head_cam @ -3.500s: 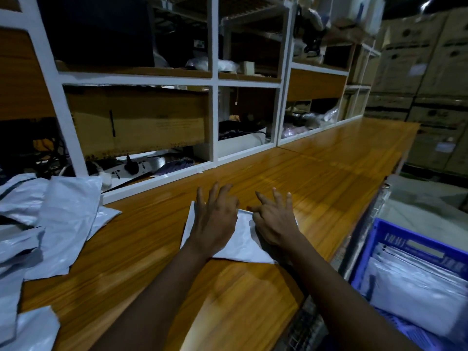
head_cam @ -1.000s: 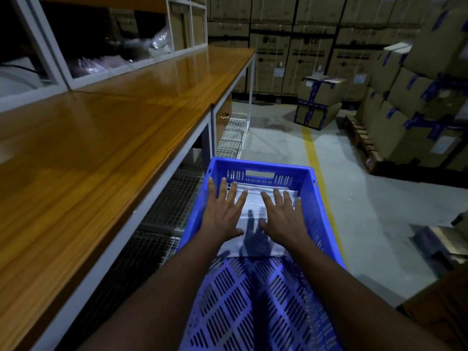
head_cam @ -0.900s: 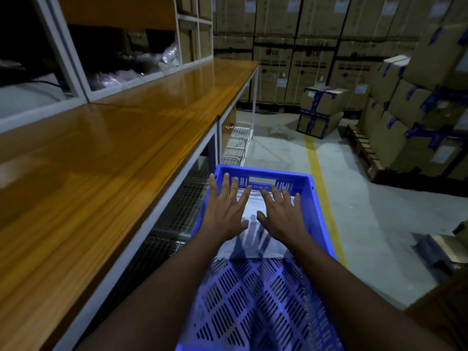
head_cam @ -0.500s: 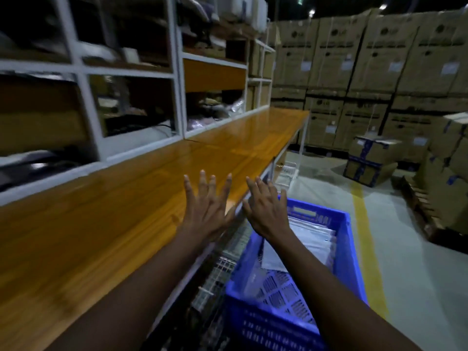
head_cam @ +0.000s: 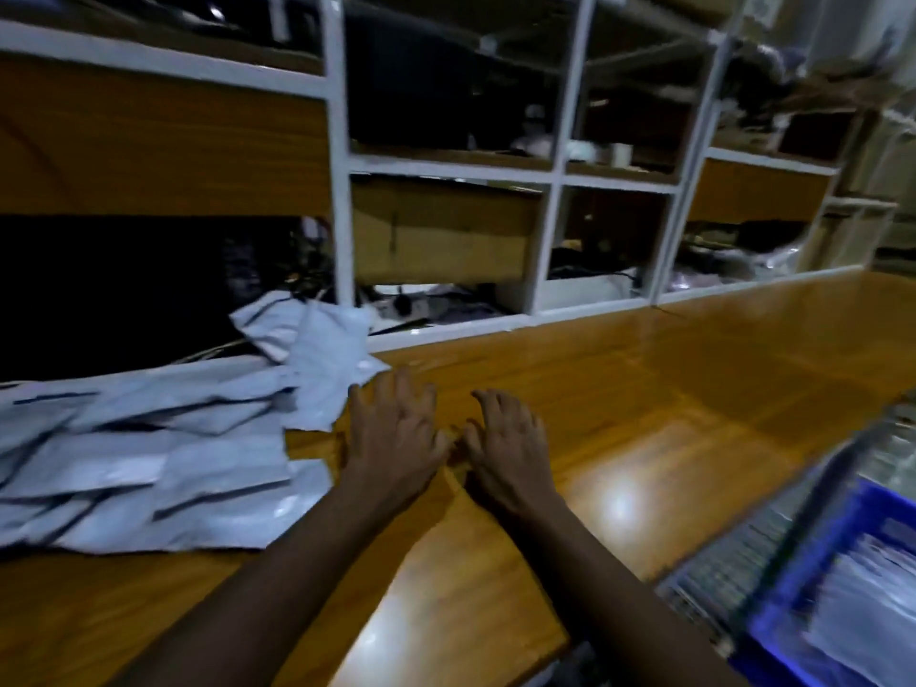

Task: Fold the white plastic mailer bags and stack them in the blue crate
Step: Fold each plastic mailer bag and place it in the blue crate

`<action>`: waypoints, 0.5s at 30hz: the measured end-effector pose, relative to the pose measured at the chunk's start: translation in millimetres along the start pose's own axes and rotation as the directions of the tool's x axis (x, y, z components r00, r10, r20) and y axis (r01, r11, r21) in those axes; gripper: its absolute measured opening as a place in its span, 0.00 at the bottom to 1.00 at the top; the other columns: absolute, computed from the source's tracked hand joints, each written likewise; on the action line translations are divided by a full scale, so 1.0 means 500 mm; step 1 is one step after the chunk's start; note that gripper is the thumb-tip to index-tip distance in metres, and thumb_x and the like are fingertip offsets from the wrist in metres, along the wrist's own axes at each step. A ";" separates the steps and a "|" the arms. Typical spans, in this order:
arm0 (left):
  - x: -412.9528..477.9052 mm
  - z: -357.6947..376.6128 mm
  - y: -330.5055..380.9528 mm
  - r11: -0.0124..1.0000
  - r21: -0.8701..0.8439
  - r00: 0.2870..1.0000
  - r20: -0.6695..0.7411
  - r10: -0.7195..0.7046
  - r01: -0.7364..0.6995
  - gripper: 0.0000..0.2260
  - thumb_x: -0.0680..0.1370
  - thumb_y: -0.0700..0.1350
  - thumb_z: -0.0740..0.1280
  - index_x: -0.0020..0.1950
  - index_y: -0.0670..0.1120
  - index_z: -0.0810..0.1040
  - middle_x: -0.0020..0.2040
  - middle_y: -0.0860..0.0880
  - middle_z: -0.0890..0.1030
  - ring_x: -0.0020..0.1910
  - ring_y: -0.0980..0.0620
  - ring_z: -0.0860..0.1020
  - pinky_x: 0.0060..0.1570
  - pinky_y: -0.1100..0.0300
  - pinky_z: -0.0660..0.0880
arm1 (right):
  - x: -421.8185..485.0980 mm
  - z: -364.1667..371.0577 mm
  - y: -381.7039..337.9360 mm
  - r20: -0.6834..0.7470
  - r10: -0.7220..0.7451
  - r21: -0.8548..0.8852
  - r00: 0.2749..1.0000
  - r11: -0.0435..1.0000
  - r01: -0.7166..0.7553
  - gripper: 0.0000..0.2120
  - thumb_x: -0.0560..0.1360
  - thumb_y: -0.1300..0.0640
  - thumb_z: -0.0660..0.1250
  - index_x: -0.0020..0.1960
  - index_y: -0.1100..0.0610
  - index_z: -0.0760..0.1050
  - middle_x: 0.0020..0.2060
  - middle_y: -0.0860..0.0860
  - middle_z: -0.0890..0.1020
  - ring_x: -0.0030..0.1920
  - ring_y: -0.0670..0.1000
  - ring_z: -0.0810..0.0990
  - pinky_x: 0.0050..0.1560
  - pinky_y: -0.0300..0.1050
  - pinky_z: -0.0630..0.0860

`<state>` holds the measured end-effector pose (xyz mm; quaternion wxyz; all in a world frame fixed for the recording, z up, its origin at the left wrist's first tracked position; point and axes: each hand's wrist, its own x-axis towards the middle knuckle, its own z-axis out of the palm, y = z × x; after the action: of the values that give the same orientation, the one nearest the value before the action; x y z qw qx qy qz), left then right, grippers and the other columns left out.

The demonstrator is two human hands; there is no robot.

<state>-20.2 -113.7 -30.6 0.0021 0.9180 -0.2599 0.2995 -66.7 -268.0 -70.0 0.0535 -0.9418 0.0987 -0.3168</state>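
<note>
The white mailer bags (head_cam: 148,463) lie in a big messy pile on the left side of the worktop (head_cam: 694,389). They are flat, thin and shiny, and some have dark stripes. They lie on top of each other in all directions. Some folded bags (head_cam: 867,602) are in the blue crate (head_cam: 842,523), low down at the right past the worktop's edge. That part is blurry.

The worktop is long, brown, shiny wood. Behind it stand white shelves (head_cam: 540,240) with dark stuff and a cardboard box (head_cam: 436,230) inside. The room is dim.

A second ago both hands pressed flat on a folded bag in the crate. Now the left hand (head_cam: 396,438) and the right hand (head_cam: 510,448) are over the worktop, side by side. The fingers are loose and hold nothing. The left hand is just beside the pile.
</note>
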 end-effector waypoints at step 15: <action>0.087 0.149 -0.121 0.974 0.130 0.914 0.339 -0.221 0.187 0.18 0.79 0.44 0.56 0.68 0.42 0.70 0.66 0.34 0.71 0.64 0.34 0.70 0.59 0.45 0.69 | 0.162 0.158 -0.027 0.098 -0.063 0.068 0.993 0.996 0.057 0.24 0.75 0.41 0.59 0.68 0.48 0.69 0.68 0.48 0.71 0.64 0.52 0.70 0.60 0.51 0.68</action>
<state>79.3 -93.9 -58.6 -0.0563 0.9779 -0.1442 0.1408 46.4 -269.8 -82.8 0.0797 -0.9568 0.0570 -0.2736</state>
